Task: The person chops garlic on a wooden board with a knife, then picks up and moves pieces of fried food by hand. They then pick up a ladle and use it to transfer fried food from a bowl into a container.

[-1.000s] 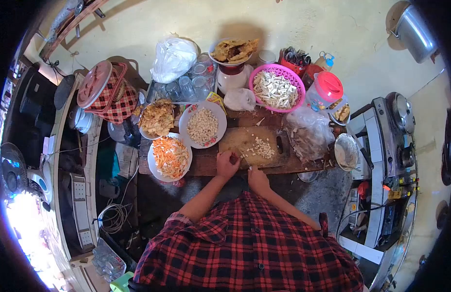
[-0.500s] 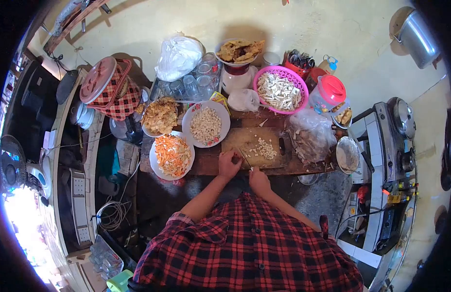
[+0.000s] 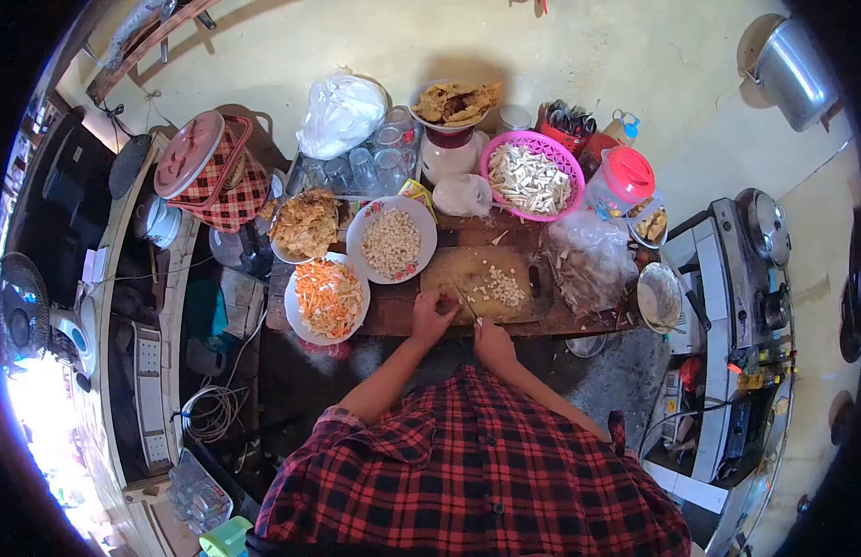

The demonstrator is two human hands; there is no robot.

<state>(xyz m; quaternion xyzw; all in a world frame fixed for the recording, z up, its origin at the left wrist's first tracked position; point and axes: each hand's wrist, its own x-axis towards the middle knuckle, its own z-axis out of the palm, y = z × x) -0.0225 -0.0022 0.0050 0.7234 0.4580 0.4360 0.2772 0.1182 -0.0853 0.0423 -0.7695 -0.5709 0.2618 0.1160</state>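
Note:
A wooden cutting board (image 3: pixel 449 269) lies at the table's front with small pale diced pieces (image 3: pixel 504 286) on it. My right hand (image 3: pixel 494 343) is closed round the handle of a knife (image 3: pixel 469 304), its thin blade slanting up and left over the board. Beside the blade, at the board's left front corner, my left hand (image 3: pixel 433 317) is curled with thumb and fingers together; anything between them is too small to make out. Behind it stands a floral plate (image 3: pixel 425 263) of similar diced pieces. Left of that is a white plate (image 3: pixel 296 314) of orange and white strips.
A pink basket (image 3: pixel 487 176) of white sticks stands at the back, near a red-lidded jug (image 3: pixel 625 176). Right of the board lies a clear plastic bag (image 3: pixel 593 265) with brownish contents. Fried food (image 3: pixel 305 223), a tray of glasses (image 3: pixel 363 169) and a stove (image 3: pixel 727 241) surround the work area.
The whole view has shifted very slightly. My hands and the knife keep nearly the same position at the board's front edge.

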